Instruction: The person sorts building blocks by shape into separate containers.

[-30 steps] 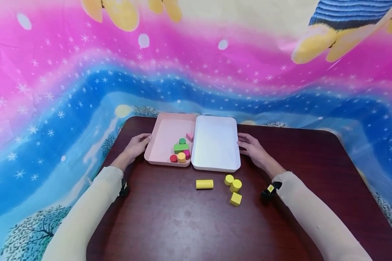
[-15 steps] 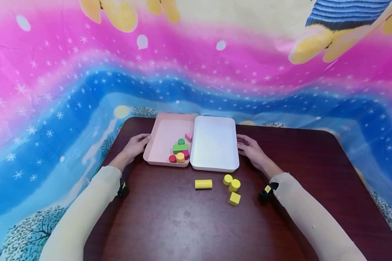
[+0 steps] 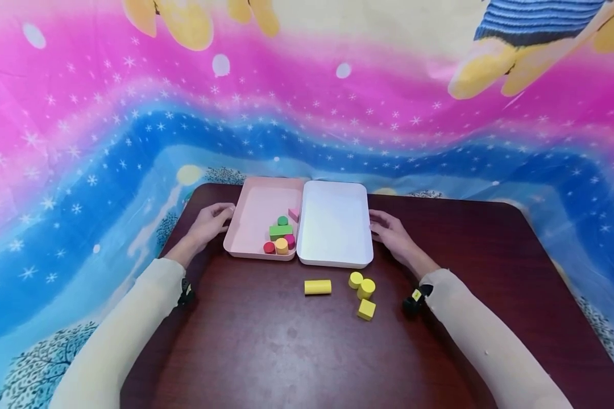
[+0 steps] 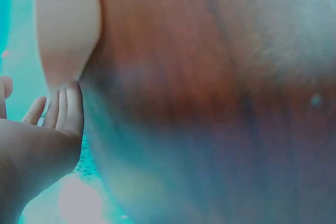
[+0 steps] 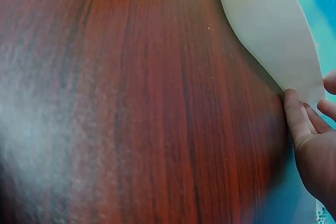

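Observation:
My left hand [image 3: 210,224] is at the outer left side of a pink tray [image 3: 256,207]; in the left wrist view its straight fingers [image 4: 73,111] touch the tray wall. On the opposite side, my right hand [image 3: 395,233] rests its extended fingers [image 5: 295,114] against the right wall of a white tray [image 3: 335,221]. The two trays stand side by side, edges meeting. Inside the pink one lie a green rectangular block [image 3: 281,232], a green round block [image 3: 282,220], a red block [image 3: 269,247], an orange-yellow cylinder [image 3: 282,246], a magenta block [image 3: 290,241] and a pink block [image 3: 294,215].
Before the trays, on the dark wooden table [image 3: 286,352], a long yellow cylinder [image 3: 318,287] lies on its side. To its right are two short yellow cylinders [image 3: 366,289] and a yellow cube [image 3: 366,309]. A patterned cloth [image 3: 307,130] hangs behind the table.
The head view drifts slightly, shifting the scene a little left. My left hand rises slightly along the pink tray's side. Right hand, trays and blocks keep their places.

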A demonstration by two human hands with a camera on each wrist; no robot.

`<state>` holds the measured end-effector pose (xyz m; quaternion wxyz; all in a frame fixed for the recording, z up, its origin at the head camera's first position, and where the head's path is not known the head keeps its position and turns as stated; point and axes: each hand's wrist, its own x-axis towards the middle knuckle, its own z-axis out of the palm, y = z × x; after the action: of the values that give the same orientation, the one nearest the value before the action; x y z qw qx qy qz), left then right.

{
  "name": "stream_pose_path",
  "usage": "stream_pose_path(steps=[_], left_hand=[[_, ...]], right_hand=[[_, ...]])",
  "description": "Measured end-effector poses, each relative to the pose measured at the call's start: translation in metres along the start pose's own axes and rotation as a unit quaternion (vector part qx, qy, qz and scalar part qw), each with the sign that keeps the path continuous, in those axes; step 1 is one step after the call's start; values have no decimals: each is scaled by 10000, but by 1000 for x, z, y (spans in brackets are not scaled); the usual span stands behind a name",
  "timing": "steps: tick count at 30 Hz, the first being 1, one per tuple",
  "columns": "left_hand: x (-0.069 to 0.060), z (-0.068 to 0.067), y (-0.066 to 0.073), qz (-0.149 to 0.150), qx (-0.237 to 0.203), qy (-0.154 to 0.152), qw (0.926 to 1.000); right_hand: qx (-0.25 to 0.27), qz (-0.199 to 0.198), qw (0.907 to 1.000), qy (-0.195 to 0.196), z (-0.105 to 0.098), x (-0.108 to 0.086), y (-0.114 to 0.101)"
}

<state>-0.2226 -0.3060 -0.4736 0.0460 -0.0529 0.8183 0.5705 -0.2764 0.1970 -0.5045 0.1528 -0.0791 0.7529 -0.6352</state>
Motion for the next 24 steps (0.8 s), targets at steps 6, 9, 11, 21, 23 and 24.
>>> stream_pose_path(steps=[6, 9, 11, 21, 23, 24], left_hand=[[-4, 4, 21, 1071, 271, 614, 9920], [-11, 12, 40, 1541, 359, 538, 9859], [-15, 20, 50, 1755, 384, 360, 9831], [-26, 51, 80, 2094, 290, -488, 9762], [-26, 54, 82, 2096, 294, -581, 9756], [-26, 55, 82, 2095, 304, -607, 9755]], right_hand=[[-116, -49, 9999, 53, 1, 0, 1], [-123, -81, 9999, 68, 2, 0, 1], [-118, -60, 9999, 68, 2, 0, 1], [-221, -72, 9997, 78, 3, -2, -1], [-220, -78, 9997, 119, 3, -2, -1], [-221, -96, 9996, 119, 3, -2, -1]])
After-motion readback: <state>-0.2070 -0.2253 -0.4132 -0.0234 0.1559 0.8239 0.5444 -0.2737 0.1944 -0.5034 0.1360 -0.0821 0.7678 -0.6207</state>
